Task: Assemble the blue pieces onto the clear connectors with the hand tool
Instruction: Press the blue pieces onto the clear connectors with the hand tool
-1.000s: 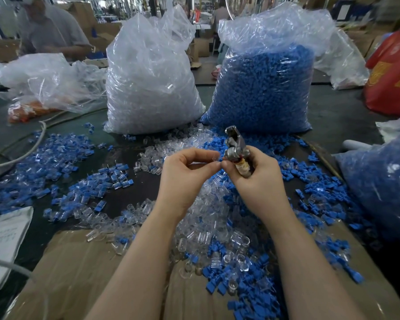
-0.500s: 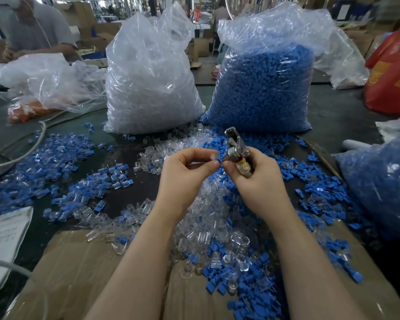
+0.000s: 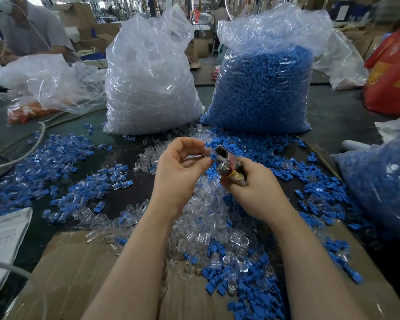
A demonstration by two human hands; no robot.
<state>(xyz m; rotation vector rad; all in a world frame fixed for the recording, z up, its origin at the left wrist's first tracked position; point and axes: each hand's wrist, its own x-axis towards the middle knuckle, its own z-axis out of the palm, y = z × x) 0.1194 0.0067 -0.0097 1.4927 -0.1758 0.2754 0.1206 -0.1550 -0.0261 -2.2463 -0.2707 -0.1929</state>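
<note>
Bench: two bags, clear and blue. My right hand grips the tool. My left hand's fingers pinch a blue piece touching the tool's open mouth.
</note>
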